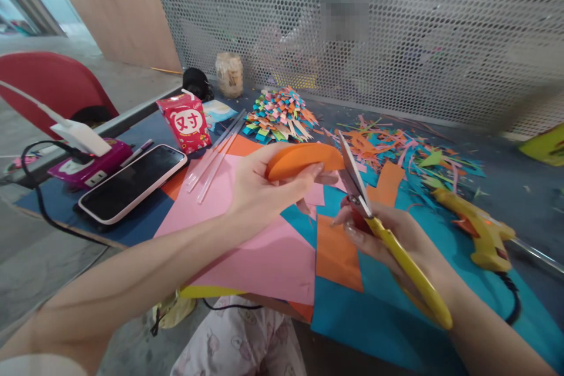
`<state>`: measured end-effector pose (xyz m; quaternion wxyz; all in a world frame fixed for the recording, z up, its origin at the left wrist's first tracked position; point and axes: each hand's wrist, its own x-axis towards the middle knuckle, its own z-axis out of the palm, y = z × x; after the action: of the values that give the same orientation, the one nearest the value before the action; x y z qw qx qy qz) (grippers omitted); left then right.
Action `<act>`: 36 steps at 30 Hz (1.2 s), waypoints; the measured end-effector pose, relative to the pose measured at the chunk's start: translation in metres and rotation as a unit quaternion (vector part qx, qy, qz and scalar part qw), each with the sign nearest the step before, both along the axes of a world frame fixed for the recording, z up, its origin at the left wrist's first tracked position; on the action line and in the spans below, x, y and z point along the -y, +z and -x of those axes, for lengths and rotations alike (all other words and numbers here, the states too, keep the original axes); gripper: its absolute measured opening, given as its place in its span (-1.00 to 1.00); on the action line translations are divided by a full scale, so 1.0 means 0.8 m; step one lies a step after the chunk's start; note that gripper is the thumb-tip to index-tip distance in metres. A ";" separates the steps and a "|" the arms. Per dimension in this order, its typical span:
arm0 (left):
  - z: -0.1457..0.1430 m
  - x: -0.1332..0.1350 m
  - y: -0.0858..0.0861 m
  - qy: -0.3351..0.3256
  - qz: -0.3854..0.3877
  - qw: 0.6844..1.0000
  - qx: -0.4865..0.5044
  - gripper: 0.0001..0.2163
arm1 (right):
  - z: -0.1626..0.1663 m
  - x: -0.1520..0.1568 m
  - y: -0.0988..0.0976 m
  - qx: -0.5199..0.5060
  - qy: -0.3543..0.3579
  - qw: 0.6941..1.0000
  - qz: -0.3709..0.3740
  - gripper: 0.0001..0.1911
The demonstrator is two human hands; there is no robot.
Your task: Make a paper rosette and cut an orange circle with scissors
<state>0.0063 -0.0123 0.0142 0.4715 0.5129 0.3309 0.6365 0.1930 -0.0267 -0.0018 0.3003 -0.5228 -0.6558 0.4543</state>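
At frame centre, your left hand (264, 188) pinches a curved orange paper (304, 160) while your right hand (388, 241) grips yellow scissors (379, 232) — blades beside your fingertips, where a slip could nick them

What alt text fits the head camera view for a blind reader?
A left hand holds an orange paper piece; the right hand holds yellow-handled scissors beside it. Coloured sheets, scraps, a phone and a yellow glue gun lie on the table.
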 end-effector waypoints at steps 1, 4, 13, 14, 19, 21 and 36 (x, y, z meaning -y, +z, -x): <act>0.000 0.000 0.000 0.001 0.000 1.000 -0.002 -0.96 | 0.001 0.000 0.000 -0.002 -0.001 1.000 0.000 -0.64; 0.001 0.000 -0.002 0.002 -0.003 1.000 -0.005 -0.94 | 0.002 0.002 0.003 -0.007 -0.004 1.000 0.005 -0.64; 0.000 -0.002 -0.002 0.000 0.008 1.000 -0.010 -0.90 | 0.002 0.001 0.003 0.001 0.000 1.000 -0.018 -0.66; 0.000 -0.002 -0.002 -0.003 0.006 1.000 -0.008 -0.90 | 0.002 0.001 0.004 0.002 -0.001 1.000 -0.015 -0.66; 0.001 -0.002 -0.002 0.003 -0.006 1.000 -0.009 -0.89 | 0.005 0.003 0.009 0.006 -0.019 1.000 -0.013 -0.68; 0.001 -0.003 -0.002 0.009 -0.003 1.000 -0.015 -0.86 | 0.005 0.002 0.010 0.010 -0.019 1.000 -0.015 -0.68; 0.005 -0.006 0.003 0.019 0.001 0.999 -0.042 -0.86 | 0.004 0.001 0.020 0.044 0.003 0.999 -0.001 -0.63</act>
<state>0.0022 -0.0075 0.0169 0.4460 0.5321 0.3608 0.6228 0.1899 -0.0278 0.0140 0.2701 -0.5398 -0.6706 0.4312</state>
